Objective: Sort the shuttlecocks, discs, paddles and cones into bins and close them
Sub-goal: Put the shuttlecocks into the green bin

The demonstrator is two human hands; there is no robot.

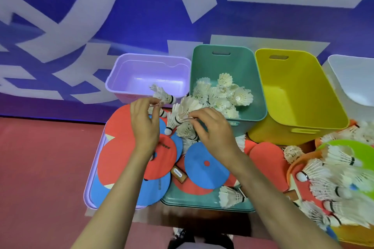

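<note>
White feather shuttlecocks (222, 93): heap in teal plastic bin (232, 62); others loose among red and blue flat discs (198, 174) nearby. Left grip (144, 125): pinching feather tips of one shuttlecock (164, 96). Right grip (212, 129): pinching tangled shuttlecock cluster (180, 115) near bin edge. Risk: snagged feathers tear, or cluster sheds strays short of bin; thin fingertip hold likely cause.

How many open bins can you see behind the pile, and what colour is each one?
Lilac plastic bin: 1
Teal plastic bin: 1
Yellow plastic bin: 1
White plastic bin, partly out of frame: 1
Total: 4
</note>
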